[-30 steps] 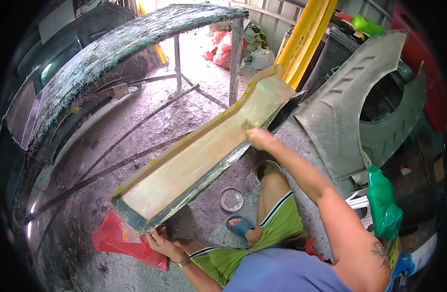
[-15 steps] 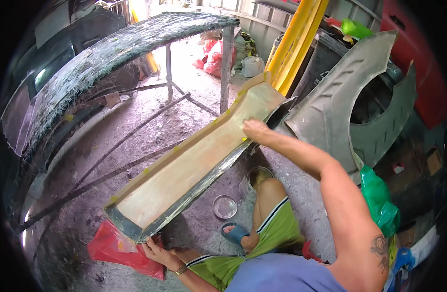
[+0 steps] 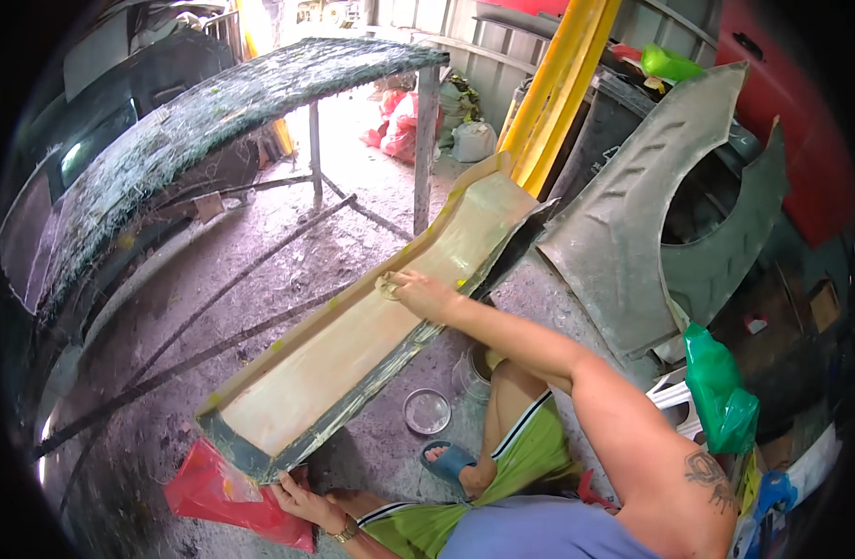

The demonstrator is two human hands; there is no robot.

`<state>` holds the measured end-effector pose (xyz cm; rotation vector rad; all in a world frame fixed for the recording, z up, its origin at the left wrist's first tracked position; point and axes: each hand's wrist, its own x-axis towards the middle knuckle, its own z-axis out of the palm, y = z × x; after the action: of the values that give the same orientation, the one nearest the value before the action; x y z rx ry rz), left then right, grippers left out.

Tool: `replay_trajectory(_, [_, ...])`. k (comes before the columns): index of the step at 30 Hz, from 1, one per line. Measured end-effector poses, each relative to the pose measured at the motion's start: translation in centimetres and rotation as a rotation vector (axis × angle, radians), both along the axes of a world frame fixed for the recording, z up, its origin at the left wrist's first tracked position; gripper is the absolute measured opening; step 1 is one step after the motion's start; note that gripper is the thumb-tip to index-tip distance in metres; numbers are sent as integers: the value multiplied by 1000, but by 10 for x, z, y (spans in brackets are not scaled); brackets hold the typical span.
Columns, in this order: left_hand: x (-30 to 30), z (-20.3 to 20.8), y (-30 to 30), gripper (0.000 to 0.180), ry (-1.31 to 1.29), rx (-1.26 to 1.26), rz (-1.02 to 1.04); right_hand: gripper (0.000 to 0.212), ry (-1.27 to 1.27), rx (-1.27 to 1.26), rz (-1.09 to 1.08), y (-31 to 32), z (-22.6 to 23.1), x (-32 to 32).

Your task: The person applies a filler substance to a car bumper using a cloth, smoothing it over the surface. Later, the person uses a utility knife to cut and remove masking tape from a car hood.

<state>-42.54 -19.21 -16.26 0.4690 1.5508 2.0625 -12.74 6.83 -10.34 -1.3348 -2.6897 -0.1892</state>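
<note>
A long, shallow panel slants across the middle, its beige inner face edged with brown strip and dark, ragged borders. At its lower end my left hand grips the corner, with the thumb on top and the fingers partly hidden. My right hand is closed on a wad of tan cloth and presses it to the beige face near the far long edge. Under the near corner lies a red plastic bag. A round clear lid and a clear tub are on the floor by my leg.
A frame with a rough fibre-covered top stands to the left, its bars running low across the floor. Grey fender-shaped panels lean at the right beside a green plastic bag. Yellow lengths stand behind.
My right hand has slid down and left along the panel's face, bringing the cloth into view. My left hand keeps its hold on the corner. The whole view has shifted slightly.
</note>
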Motion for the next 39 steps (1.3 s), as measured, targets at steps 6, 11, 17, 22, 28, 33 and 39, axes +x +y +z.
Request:
replay_trajectory(6, [4, 5, 1, 23, 75, -2, 11, 19, -548, 70, -409, 41, 53, 94])
replay_trajectory(11, [11, 17, 2, 24, 163, -23, 56, 20, -492, 387, -480, 50, 56, 106])
replay_trajectory(17, [10, 10, 3, 22, 26, 3, -11, 25, -491, 293, -149, 39, -7, 89])
replay_trajectory(22, [5, 5, -2, 19, 67, -8, -24, 23, -620, 295, -197, 52, 28, 104])
replay_trajectory(28, [10, 11, 1, 23, 68, 10, 27, 22, -605, 491, -440, 66, 70, 113])
replay_trajectory(33, [6, -1, 2, 26, 188, -10, 19, 22, -558, 390, -453, 49, 53, 88])
replay_trajectory(39, [10, 7, 3, 22, 82, 35, -3, 21, -170, 291, -444, 34, -8, 53])
